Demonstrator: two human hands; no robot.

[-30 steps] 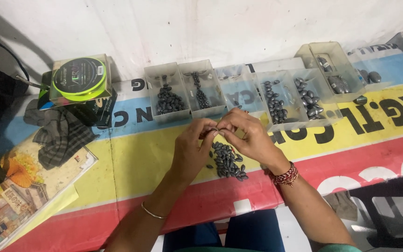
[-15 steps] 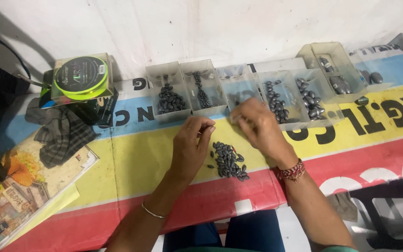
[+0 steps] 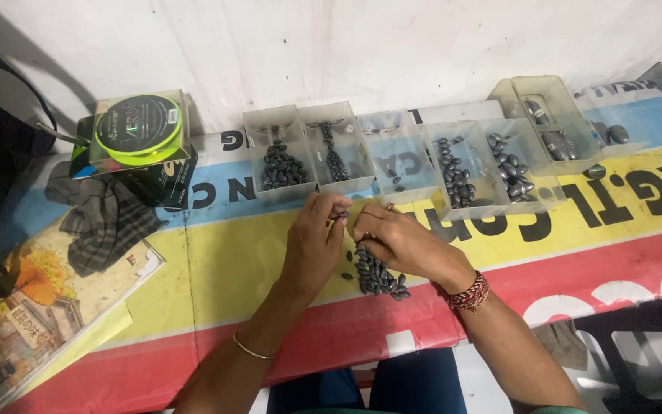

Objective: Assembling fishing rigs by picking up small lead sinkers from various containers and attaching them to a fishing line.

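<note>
My left hand [image 3: 313, 241] and my right hand [image 3: 400, 241] meet over a small heap of dark oval lead sinkers [image 3: 377, 276] on the striped banner tabletop [image 3: 216, 261]. The left thumb and forefinger pinch one small dark sinker [image 3: 342, 217]. My right hand's fingers curl down onto the top of the heap; what they pinch is hidden. A thin bangle rings the left forearm and a red beaded bracelet the right wrist.
Several clear plastic trays [image 3: 331, 153] with sorted sinkers stand in a row along the wall, larger sinkers [image 3: 614, 134] at the far right. A boxed spool of green line [image 3: 136, 130], a checked cloth [image 3: 105, 222] and a picture book [image 3: 32, 307] lie left. A dark chair [image 3: 637, 345] stands right.
My right hand has come back from the middle tray to the heap. Both hands have closed together again over the sinkers.
</note>
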